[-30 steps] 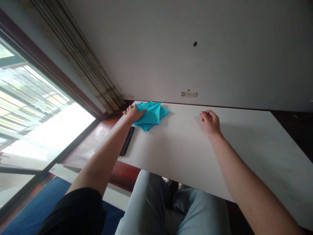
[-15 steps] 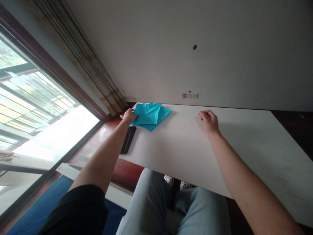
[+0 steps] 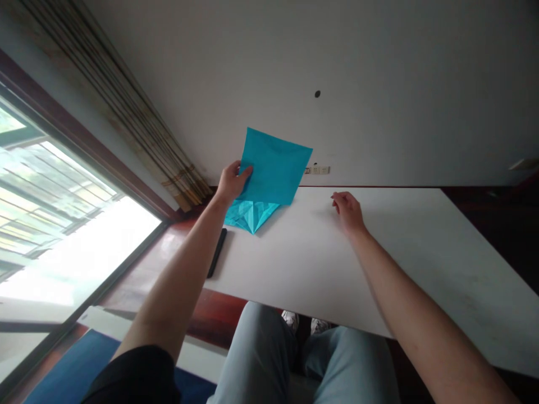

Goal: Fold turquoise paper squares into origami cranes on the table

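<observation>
Clock: read over the table [image 3: 290, 264], twelve towards the wall [image 3: 379, 112].
Flat blue sheet [image 3: 275, 165]: up in the air at ten o'clock, tilted, its face towards the wearer.
Left hand [image 3: 229, 183]: pinching the sheet's eight o'clock edge, thumb on the near face, fingers behind.
Right hand [image 3: 347, 211]: at twelve, fingers curled in, clear of the paper; whether thumb and fingertip meet I cannot tell.
Creased blue paper [image 3: 253, 215]: on the table, partly hidden at the sheet's seven o'clock; whether the two touch is unclear from this angle.
Dark slab [image 3: 217, 253]: at nine, near the table's edge, under the left forearm's path.
Good grip: thumb laid flat and light, I'd judge, since a hard pinch could dent thin paper.
Good carry: keep the sheet's lower edge clear of the creased folds; the right hand could steady the five o'clock corner.
</observation>
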{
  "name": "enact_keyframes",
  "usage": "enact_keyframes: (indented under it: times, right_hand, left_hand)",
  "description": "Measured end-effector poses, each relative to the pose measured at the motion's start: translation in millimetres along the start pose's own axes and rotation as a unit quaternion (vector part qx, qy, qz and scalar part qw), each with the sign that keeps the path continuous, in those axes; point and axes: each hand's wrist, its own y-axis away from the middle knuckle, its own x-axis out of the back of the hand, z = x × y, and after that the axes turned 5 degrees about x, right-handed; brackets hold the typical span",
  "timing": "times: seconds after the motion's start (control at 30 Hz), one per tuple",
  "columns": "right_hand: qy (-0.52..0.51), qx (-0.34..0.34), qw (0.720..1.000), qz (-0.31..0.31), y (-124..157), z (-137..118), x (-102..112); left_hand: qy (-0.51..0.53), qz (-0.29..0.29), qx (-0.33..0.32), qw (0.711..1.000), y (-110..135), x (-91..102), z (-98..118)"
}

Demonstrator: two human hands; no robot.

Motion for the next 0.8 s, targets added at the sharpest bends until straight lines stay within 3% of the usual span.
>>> enact_keyframes:
  times: [0.1,0.2,0.33,0.53,0.67,0.8]
  right_hand:
    - [0.004,-0.005,1.000,-0.011,1,-5,4]
    - [-0.013,-0.002,1.000,-0.004,1,-5,8]
    - [-0.004,-0.002,1.000,-0.027,0,2,13]
    - [0.054,-0.008,0.998,-0.037,-5,12,29]
    - [0.054,-0.009,0.998,-0.043,-7,10,37]
    - [0.084,-0.012,0.996,-0.020,-8,7,41]
  left_hand:
    - [0.083,-0.030,-0.003,0.996,11,-48.4,1]
    - [0.126,-0.040,0.008,0.991,28,-93.9,-12]
    - [0.138,-0.058,0.032,0.988,50,-132.4,-39]
    - [0.142,-0.080,0.071,0.984,61,-143.7,-72]
    - [0.175,-0.119,0.098,0.972,60,-146.4,-80]
    - [0.137,-0.116,0.089,0.980,58,-147.2,-83]
